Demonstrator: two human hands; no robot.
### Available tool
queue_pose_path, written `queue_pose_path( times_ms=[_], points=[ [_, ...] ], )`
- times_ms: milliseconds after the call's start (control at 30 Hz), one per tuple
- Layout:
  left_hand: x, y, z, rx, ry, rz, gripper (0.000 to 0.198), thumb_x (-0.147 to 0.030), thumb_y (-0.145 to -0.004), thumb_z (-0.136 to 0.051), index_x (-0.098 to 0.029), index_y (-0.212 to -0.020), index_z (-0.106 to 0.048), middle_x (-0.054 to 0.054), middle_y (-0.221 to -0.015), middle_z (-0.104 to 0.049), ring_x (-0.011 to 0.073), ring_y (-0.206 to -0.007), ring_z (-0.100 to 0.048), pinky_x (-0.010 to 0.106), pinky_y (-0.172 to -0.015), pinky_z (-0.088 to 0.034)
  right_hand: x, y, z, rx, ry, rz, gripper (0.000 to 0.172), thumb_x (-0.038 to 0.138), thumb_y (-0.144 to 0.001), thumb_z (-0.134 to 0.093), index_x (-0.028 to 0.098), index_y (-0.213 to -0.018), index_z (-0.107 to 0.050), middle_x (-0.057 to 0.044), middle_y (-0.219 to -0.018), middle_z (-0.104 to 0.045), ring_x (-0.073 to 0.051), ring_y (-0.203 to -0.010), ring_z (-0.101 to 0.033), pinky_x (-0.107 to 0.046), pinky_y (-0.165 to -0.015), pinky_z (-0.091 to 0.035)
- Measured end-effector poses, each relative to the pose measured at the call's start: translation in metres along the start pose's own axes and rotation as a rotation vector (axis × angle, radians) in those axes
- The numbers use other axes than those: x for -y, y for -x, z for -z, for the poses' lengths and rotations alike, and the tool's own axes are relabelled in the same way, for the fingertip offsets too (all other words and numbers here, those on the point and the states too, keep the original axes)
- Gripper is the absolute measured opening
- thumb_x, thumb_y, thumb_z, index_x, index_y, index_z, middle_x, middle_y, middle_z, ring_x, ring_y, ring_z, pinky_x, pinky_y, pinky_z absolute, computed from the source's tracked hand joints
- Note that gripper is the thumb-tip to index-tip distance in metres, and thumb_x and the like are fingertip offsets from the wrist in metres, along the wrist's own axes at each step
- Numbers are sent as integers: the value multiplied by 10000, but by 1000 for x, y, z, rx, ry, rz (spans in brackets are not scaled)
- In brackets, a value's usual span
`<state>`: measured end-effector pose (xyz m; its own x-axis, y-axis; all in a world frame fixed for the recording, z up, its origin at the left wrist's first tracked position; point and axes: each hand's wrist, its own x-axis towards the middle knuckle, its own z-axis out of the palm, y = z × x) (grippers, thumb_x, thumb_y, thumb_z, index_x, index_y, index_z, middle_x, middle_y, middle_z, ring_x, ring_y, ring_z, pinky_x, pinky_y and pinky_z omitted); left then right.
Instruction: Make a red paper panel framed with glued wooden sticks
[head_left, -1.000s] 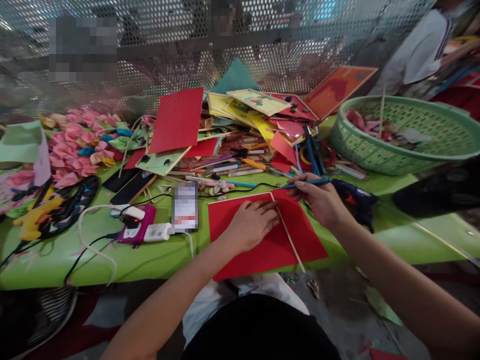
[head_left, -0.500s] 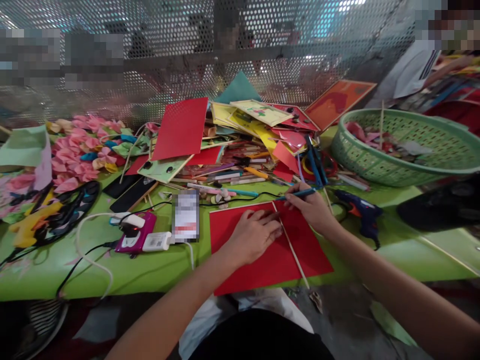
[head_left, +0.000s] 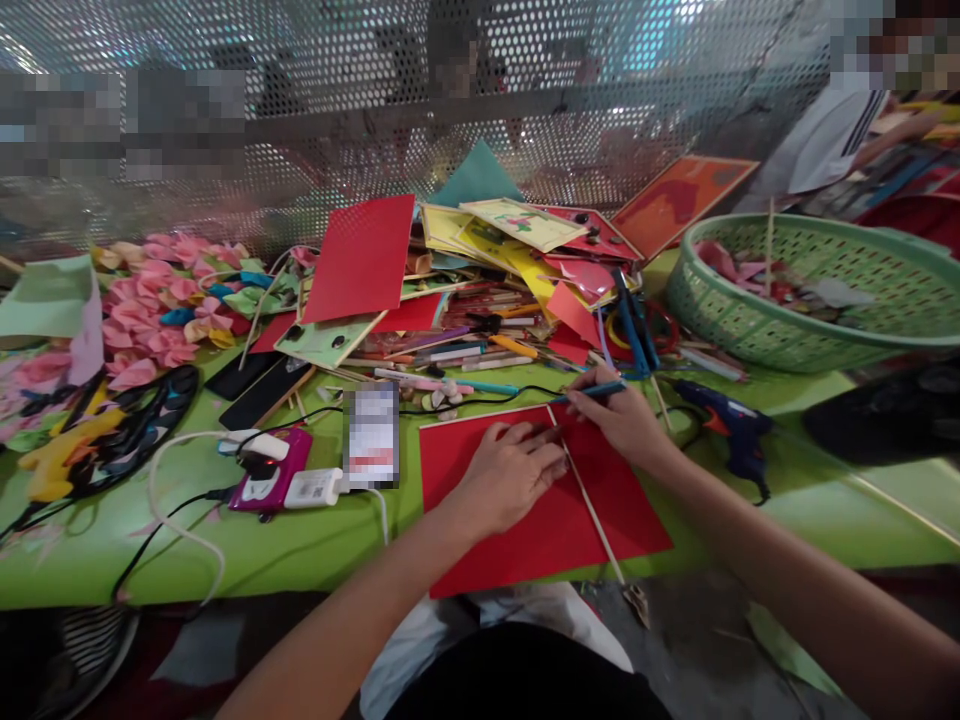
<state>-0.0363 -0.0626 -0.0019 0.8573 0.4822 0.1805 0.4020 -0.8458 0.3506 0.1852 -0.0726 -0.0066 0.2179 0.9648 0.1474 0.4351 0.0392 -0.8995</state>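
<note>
A sheet of red paper [head_left: 484,555] lies on the green-covered table in front of me. Across its right part runs a thin pale stick [head_left: 596,515], its lower end sticking out past the paper's near edge. My left hand [head_left: 510,475] rests flat on the sheet, fingers stretched toward the stick, with the fingertips at it. Between the fingers of my right hand [head_left: 626,425] is a slim blue pen [head_left: 606,388], held near the stick's upper end; the pen's tip is too small to make out. Another pale strip lines the paper's far edge.
Behind the sheet are piled pens, cards and blue-handled scissors [head_left: 634,325]. A green basket [head_left: 810,335] and a glue gun [head_left: 731,425] stand right. Left are a phone [head_left: 373,435], a purple power strip [head_left: 274,475] with cables, and pink paper flowers [head_left: 154,310].
My right hand and the pen have shifted slightly left and down toward the stick. The left hand stays on the paper. The whole view has moved a little.
</note>
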Motion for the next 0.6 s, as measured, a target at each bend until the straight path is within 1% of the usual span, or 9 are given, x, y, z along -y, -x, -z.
queue_pose_path(
  times_ms=[233,400,500,600],
  points=[
    [-1,-1,2,3,11,2,274,-340,-1089,-420,-242,-1149,-669,39,-1376,-693,257,-1313,-571,502,-1038,-448,0,0,0,5,50,8,197,447,-875,-643,265,-860,-570,3,-668,-680,-197,-595,-609,-353,-621,-456],
    [-1,-2,0,-6,9,2,276,-334,-1085,-431,-241,-1151,-683,55,-1331,-713,245,-1307,-574,501,-1050,-452,-2,0,1,23,73,12,180,431,-885,-633,268,-844,-567,8,-667,-668,-199,-612,-609,-348,-630,-452],
    [0,-1,1,-10,12,6,273,-339,-1084,-437,-241,-1142,-685,53,-1343,-709,243,-1307,-576,498,-1047,-456,-4,0,1,27,85,18,183,427,-880,-627,270,-820,-555,13,-654,-639,-199,-606,-585,-347,-623,-441],
    [0,-1,2,10,25,16,270,-342,-1085,-436,-242,-1150,-678,50,-1383,-692,248,-1321,-569,506,-1048,-452,-5,0,1,28,95,32,144,384,-872,-621,268,-819,-555,13,-665,-626,-199,-621,-572,-346,-631,-429]
  ],
)
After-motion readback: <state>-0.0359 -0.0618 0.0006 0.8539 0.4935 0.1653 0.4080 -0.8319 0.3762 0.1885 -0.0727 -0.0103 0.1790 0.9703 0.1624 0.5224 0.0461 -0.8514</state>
